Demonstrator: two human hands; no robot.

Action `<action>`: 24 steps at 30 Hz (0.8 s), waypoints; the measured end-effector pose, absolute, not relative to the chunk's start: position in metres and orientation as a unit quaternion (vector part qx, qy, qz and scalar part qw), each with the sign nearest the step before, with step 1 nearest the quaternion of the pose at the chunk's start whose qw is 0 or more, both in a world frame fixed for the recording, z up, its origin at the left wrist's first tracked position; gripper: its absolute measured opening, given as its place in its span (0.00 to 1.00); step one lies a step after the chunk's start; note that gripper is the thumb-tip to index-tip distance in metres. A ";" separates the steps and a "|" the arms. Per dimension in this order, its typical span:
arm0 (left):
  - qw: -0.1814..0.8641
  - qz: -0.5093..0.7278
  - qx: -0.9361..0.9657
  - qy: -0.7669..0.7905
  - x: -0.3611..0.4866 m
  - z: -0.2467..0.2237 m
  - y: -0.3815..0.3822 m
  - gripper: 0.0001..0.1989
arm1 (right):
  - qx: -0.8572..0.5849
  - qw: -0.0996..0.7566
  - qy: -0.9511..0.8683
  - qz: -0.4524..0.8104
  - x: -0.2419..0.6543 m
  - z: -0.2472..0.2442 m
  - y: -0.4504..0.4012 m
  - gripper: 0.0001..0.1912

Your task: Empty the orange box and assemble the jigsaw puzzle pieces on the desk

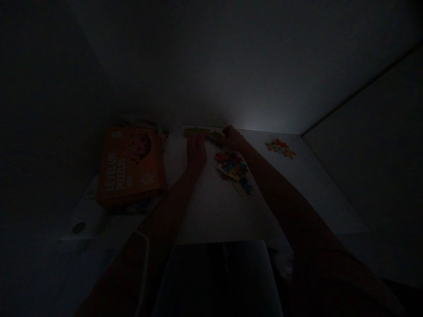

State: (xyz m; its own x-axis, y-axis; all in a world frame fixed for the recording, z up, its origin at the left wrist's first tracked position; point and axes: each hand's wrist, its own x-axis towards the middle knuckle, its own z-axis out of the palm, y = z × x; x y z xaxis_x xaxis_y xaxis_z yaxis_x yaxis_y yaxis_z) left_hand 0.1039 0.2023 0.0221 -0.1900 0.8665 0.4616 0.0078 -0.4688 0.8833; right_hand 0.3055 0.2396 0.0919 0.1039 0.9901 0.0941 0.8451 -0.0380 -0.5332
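The scene is very dark, so fine detail is lost. At the back of the white table, my left hand [196, 152] has its fingers bent together against the near edge of a greenish strip of puzzle [197, 130]. Just right of it, my right hand [234, 138] is closed, thumb and fingers on a puzzle piece [217, 135] beside that strip. Whether the piece touches the strip is hard to make out. Between my forearms lies a loose pile of colourful puzzle pieces [233, 169], overlapping one another.
An orange puzzle box [132, 167] sits at the left, on top of other items, with a crumpled clear bag [160, 127] behind it. A smaller group of puzzle pieces [280, 148] lies at the back right. A wall [211, 66] rises directly behind the table [211, 215].
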 end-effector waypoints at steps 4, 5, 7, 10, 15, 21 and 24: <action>0.300 0.672 0.538 0.411 0.103 0.021 0.204 0.20 | -0.687 0.287 -0.634 0.207 0.316 0.090 0.235 0.33; 0.303 0.669 0.540 0.411 0.103 0.021 0.205 0.19 | -0.683 0.298 -0.628 0.222 0.318 0.091 0.233 0.34; 0.305 0.667 0.540 0.413 0.104 0.021 0.205 0.17 | -0.674 0.321 -0.613 0.257 0.323 0.094 0.230 0.34; 0.314 0.669 0.531 0.415 0.106 0.022 0.205 0.11 | -0.666 0.348 -0.586 0.303 0.330 0.100 0.225 0.36; 0.332 0.647 0.545 0.418 0.110 0.027 0.198 0.07 | -0.649 0.402 -0.546 0.345 0.336 0.105 0.215 0.38; 0.360 0.579 0.614 0.398 0.114 0.028 0.188 0.28 | -0.558 0.488 -0.562 0.367 0.323 0.111 0.198 0.43; 0.400 0.571 0.623 0.354 0.116 0.027 0.188 0.29 | -0.517 0.488 -0.592 0.379 0.309 0.113 0.187 0.41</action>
